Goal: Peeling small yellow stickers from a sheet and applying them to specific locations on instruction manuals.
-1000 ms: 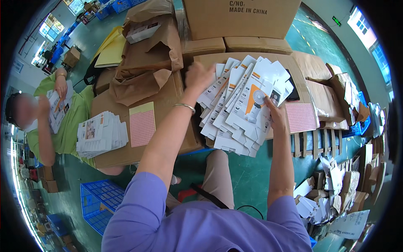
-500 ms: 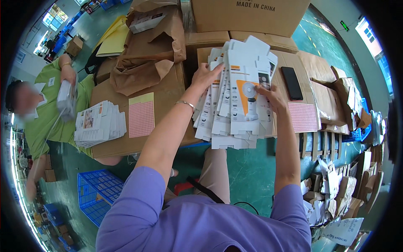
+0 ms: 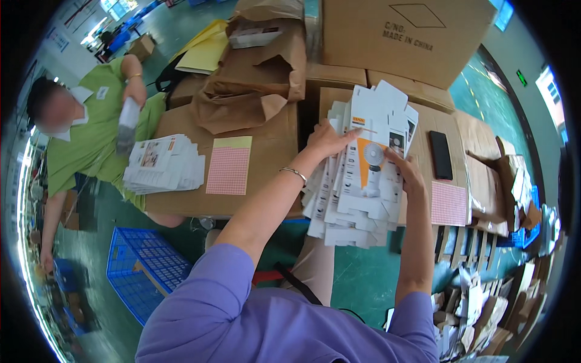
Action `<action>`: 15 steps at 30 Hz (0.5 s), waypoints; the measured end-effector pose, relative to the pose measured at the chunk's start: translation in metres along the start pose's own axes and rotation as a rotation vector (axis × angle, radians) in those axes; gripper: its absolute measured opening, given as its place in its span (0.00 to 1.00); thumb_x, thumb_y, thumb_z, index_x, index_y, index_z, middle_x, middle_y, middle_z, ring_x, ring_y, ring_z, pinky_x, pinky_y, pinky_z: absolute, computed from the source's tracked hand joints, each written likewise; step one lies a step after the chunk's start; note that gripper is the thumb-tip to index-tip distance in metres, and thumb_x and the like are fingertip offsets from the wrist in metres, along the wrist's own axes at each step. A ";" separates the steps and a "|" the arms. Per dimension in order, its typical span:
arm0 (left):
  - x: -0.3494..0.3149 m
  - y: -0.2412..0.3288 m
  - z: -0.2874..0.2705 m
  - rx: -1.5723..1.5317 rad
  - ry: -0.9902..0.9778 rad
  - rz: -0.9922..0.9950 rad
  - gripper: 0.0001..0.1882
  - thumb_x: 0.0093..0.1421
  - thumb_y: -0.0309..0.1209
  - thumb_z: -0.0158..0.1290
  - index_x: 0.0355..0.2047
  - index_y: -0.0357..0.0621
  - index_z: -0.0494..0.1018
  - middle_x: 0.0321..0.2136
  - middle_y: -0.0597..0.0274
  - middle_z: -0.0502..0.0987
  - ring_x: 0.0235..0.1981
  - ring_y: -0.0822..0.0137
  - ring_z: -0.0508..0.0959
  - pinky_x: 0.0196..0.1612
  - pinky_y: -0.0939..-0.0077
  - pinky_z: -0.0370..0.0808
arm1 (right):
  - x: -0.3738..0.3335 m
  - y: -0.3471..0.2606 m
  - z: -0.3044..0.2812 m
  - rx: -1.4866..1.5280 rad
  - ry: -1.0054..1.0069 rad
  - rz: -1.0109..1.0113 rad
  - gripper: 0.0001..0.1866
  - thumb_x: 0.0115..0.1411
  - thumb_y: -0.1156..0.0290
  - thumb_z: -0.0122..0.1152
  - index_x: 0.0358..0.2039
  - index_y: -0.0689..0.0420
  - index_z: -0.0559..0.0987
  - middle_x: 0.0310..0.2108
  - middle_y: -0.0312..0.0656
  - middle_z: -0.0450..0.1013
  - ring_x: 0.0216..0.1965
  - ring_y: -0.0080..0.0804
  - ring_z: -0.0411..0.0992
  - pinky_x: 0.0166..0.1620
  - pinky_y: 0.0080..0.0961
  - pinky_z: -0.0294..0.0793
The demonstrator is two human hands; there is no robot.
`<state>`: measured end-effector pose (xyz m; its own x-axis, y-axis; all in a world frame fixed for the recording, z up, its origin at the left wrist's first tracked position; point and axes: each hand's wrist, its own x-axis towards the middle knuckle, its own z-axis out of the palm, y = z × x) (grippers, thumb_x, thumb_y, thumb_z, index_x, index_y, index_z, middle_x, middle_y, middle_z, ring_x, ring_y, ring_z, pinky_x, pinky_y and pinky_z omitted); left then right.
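A fanned, uneven stack of flat white cartons (image 3: 363,209) lies in front of me, hanging over the table's near edge. The top one shows an orange panel with a small fan. My left hand (image 3: 330,140) grips the stack's upper left side, thumb and fingers reaching over the printed face. At the right edge, my right hand (image 3: 410,172) pinches the cartons beside the fan picture. Part of its fingers is hidden under the cartons. A dark phone (image 3: 440,155) lies just right of the stack, above a pink sticker sheet (image 3: 449,204).
On the left are another carton pile (image 3: 166,163) and a pink sticker sheet with a yellow edge (image 3: 229,166). An open brown paper bag (image 3: 242,100) and a large cardboard box (image 3: 402,42) stand behind. A co-worker (image 3: 100,115) sits left; a blue crate (image 3: 142,272) is on the floor.
My view has shifted, so the scene sits lower and further right. Both hands stay on the carton stack. The co-worker's hand and the grey-white bundle it holds have turned more upright.
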<state>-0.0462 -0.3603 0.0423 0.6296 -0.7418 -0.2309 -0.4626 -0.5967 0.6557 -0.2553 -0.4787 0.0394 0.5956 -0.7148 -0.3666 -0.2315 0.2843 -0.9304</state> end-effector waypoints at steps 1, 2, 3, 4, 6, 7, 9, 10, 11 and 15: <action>-0.003 -0.004 -0.002 -0.066 -0.037 -0.050 0.63 0.37 0.74 0.52 0.53 0.23 0.54 0.49 0.36 0.66 0.53 0.49 0.68 0.52 0.65 0.70 | -0.004 0.001 0.000 0.028 -0.031 0.022 0.27 0.49 0.59 0.69 0.43 0.65 0.74 0.31 0.43 0.74 0.26 0.27 0.73 0.28 0.26 0.75; -0.010 -0.009 -0.001 -0.133 -0.077 -0.099 0.64 0.36 0.73 0.54 0.53 0.23 0.53 0.48 0.35 0.66 0.53 0.49 0.68 0.51 0.66 0.71 | -0.005 0.004 -0.005 0.057 -0.059 0.047 0.27 0.50 0.60 0.68 0.44 0.64 0.73 0.33 0.43 0.74 0.26 0.27 0.73 0.28 0.25 0.75; -0.015 -0.013 0.007 -0.224 -0.005 -0.101 0.64 0.34 0.68 0.61 0.53 0.22 0.50 0.49 0.34 0.65 0.52 0.50 0.69 0.50 0.66 0.72 | 0.001 0.018 -0.017 0.057 -0.067 0.064 0.26 0.50 0.61 0.68 0.46 0.61 0.72 0.35 0.42 0.74 0.30 0.27 0.73 0.31 0.25 0.75; -0.019 -0.018 0.008 -0.312 -0.002 -0.136 0.64 0.33 0.66 0.63 0.52 0.22 0.49 0.48 0.34 0.65 0.51 0.51 0.70 0.50 0.66 0.72 | 0.000 0.026 -0.013 0.136 -0.083 0.023 0.26 0.50 0.61 0.68 0.46 0.60 0.72 0.35 0.41 0.74 0.32 0.27 0.73 0.33 0.25 0.75; -0.030 -0.013 0.008 -0.516 -0.029 -0.214 0.60 0.35 0.59 0.67 0.51 0.21 0.52 0.46 0.34 0.69 0.46 0.52 0.75 0.45 0.66 0.75 | -0.003 0.045 -0.020 0.207 -0.092 0.009 0.27 0.50 0.61 0.67 0.48 0.59 0.72 0.36 0.39 0.73 0.33 0.27 0.73 0.37 0.25 0.75; -0.038 -0.006 0.003 -0.540 -0.042 -0.212 0.55 0.36 0.57 0.67 0.48 0.20 0.57 0.42 0.37 0.72 0.42 0.53 0.77 0.42 0.67 0.76 | -0.003 0.052 -0.026 0.237 -0.124 0.024 0.27 0.50 0.61 0.67 0.48 0.59 0.71 0.36 0.39 0.73 0.33 0.27 0.73 0.37 0.25 0.75; -0.037 -0.028 -0.010 -0.679 -0.205 -0.182 0.40 0.40 0.54 0.66 0.37 0.25 0.72 0.33 0.46 0.78 0.33 0.56 0.80 0.35 0.66 0.78 | -0.007 0.050 -0.014 0.282 -0.185 0.070 0.29 0.50 0.61 0.67 0.50 0.58 0.69 0.37 0.39 0.73 0.33 0.26 0.73 0.36 0.24 0.75; -0.041 -0.034 -0.012 -0.722 -0.234 -0.180 0.38 0.40 0.55 0.66 0.36 0.27 0.74 0.32 0.48 0.79 0.32 0.56 0.80 0.34 0.67 0.77 | -0.016 0.046 -0.001 0.254 -0.211 0.047 0.29 0.50 0.61 0.67 0.50 0.58 0.69 0.36 0.39 0.73 0.33 0.26 0.73 0.36 0.24 0.75; -0.045 -0.036 -0.015 -0.766 -0.262 -0.170 0.37 0.40 0.55 0.66 0.34 0.29 0.75 0.30 0.50 0.79 0.31 0.57 0.81 0.33 0.67 0.77 | -0.027 0.035 0.011 0.225 -0.234 0.015 0.29 0.50 0.61 0.67 0.50 0.58 0.69 0.36 0.39 0.73 0.33 0.26 0.73 0.36 0.24 0.75; -0.067 -0.030 -0.028 -0.805 -0.297 -0.083 0.42 0.40 0.53 0.67 0.47 0.33 0.71 0.43 0.47 0.75 0.47 0.58 0.75 0.50 0.63 0.71 | -0.054 0.021 0.016 0.089 -0.103 -0.208 0.25 0.45 0.69 0.69 0.44 0.60 0.73 0.35 0.38 0.73 0.35 0.27 0.72 0.41 0.25 0.71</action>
<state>-0.0571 -0.2838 0.0582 0.4005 -0.8216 -0.4057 0.2315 -0.3377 0.9123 -0.2799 -0.4238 0.0398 0.6999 -0.6958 -0.1611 -0.0303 0.1964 -0.9801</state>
